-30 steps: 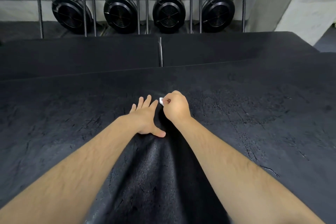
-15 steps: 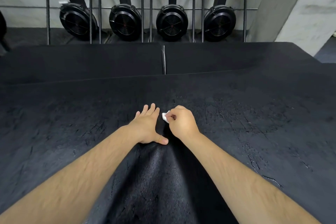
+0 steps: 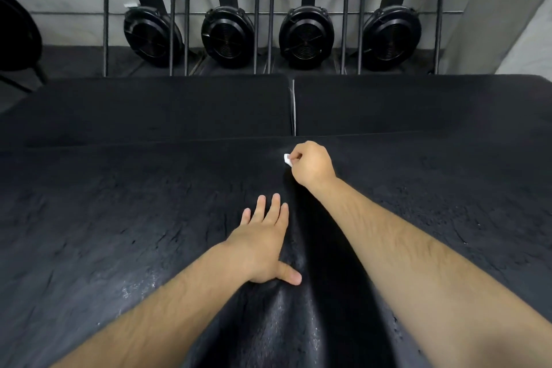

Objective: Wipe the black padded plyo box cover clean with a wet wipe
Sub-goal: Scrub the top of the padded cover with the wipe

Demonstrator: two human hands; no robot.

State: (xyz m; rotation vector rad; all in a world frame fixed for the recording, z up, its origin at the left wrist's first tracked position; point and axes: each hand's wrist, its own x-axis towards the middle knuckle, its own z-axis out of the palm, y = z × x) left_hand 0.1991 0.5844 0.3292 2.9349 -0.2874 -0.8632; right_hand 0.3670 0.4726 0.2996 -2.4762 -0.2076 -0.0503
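The black padded plyo box cover (image 3: pixel 119 233) fills the lower view, its surface cracked and worn, with a damp sheen near the middle. My right hand (image 3: pixel 312 166) grips a small bunched white wet wipe (image 3: pixel 287 159) and presses it on the cover close to its far edge. My left hand (image 3: pixel 265 242) lies flat on the cover nearer to me, fingers straight and thumb spread out. Most of the wipe is hidden inside my right fist.
Two more black padded boxes (image 3: pixel 164 107) (image 3: pixel 418 104) stand side by side beyond the cover, with a narrow gap (image 3: pixel 293 107) between them. Behind them several black fan-wheel machines (image 3: pixel 306 37) stand in metal frames against a grey wall.
My right hand has slid the wipe away from me toward the cover's far edge. The left hand stays flat on the cover, now well behind the right one. My head tilted.
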